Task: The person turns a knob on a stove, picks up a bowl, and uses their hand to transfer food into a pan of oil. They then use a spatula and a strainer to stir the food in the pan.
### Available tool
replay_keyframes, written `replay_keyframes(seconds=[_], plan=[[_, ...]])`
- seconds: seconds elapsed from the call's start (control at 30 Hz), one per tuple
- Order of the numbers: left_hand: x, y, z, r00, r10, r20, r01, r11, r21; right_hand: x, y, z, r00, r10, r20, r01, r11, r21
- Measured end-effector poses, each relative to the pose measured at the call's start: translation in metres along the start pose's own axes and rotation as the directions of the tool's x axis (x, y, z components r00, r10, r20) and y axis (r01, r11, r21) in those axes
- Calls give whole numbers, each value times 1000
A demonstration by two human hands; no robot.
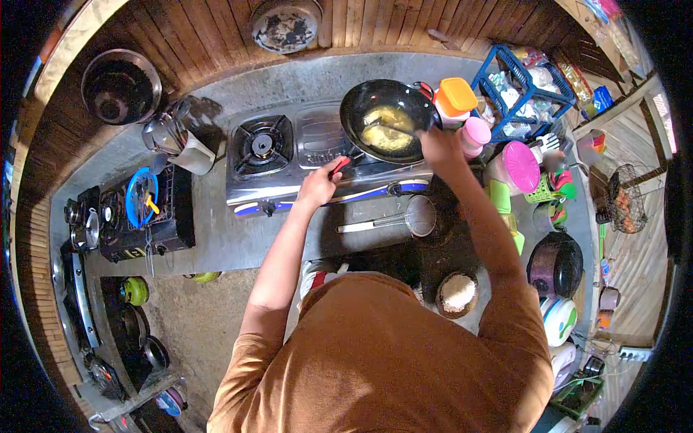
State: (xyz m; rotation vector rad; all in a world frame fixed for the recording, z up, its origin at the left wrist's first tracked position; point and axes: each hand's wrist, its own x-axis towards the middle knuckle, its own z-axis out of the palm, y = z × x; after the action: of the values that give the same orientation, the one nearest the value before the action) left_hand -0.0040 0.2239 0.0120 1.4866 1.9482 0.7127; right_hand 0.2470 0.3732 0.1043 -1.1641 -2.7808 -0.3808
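Note:
A black wok sits on the right burner of a silver two-burner gas stove. Inside it lies yellow, egg-like food in oil. My left hand is closed around the wok's red handle at the front left. Over the wok's right rim, my right hand grips a dark utensil that reaches into the food. The utensil's handle is mostly hidden by the hand. A red handle shows at the far side of the wok.
A wire strainer lies in front of the stove. Right of the wok are an orange-lidded container, pink containers and a blue basket. A utensil holder stands left. A bowl of white food is near my right elbow.

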Motion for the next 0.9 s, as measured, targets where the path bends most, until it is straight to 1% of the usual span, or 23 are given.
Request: replay_keyframes(seconds=[0.03,0.07,0.13,0.17,0.23,0.27,0.33,0.37,0.43,0.47,0.5,0.57,0.6,0.67,0.7,0.73,0.77,0.83,0.9], plan=[[0,1,-1,1000,-16,9,16,1000,8,-18,-4,-5,998,-19,-65,21,1000,23],[1,0,-1,1000,-12,11,12,1000,8,-34,-7,-6,998,-15,-64,17,1000,22],[2,-4,2,1000,10,-4,-10,1000,-19,-64,-5,-6,976,195,-99,-181,974,140],[1,-6,4,1000,12,5,-12,1000,-17,-76,-5,-5,975,203,-94,-188,972,141],[1,-6,5,999,39,-37,-40,999,-28,-92,0,-2,923,385,-6,-381,914,138],[0,-6,5,999,46,-27,-47,999,-27,-99,5,10,918,396,-3,-392,910,135],[-3,2,0,999,32,-12,-32,999,-24,-109,8,35,864,501,-45,-494,862,110],[0,2,-1,999,46,-6,-46,999,-23,-108,8,42,858,512,-51,-505,857,105],[1,-5,3,998,67,-8,-67,997,-31,-101,-1,45,773,606,186,-633,754,176],[2,-7,5,996,84,-31,-85,996,-33,-99,-3,55,809,568,152,-588,776,231],[1,-7,5,995,95,-26,-96,995,-35,-95,-5,62,804,577,147,-595,772,225],[2,-5,6,999,36,-3,-36,997,-63,-83,-14,69,770,569,291,-633,737,236],[2,-6,7,999,43,-1,-43,998,-40,-80,-23,62,765,574,291,-639,734,232],[0,1,3,1000,29,8,-29,999,-32,-73,-38,41,786,515,343,-615,706,351],[-2,4,3,1000,10,16,-9,1000,-23,-73,-41,46,784,518,343,-618,704,349],[-4,3,4,999,52,-16,-53,998,-32,-72,-44,54,800,523,294,-600,672,434],[-4,2,5,998,57,-14,-57,998,-33,-72,-45,61,812,531,243,-572,639,515],[-4,2,6,1000,27,-16,-26,999,36,-70,-51,52,812,532,239,-568,627,533],[-4,2,6,999,33,-21,-33,999,20,-68,-55,44,814,532,234,-562,618,550]])
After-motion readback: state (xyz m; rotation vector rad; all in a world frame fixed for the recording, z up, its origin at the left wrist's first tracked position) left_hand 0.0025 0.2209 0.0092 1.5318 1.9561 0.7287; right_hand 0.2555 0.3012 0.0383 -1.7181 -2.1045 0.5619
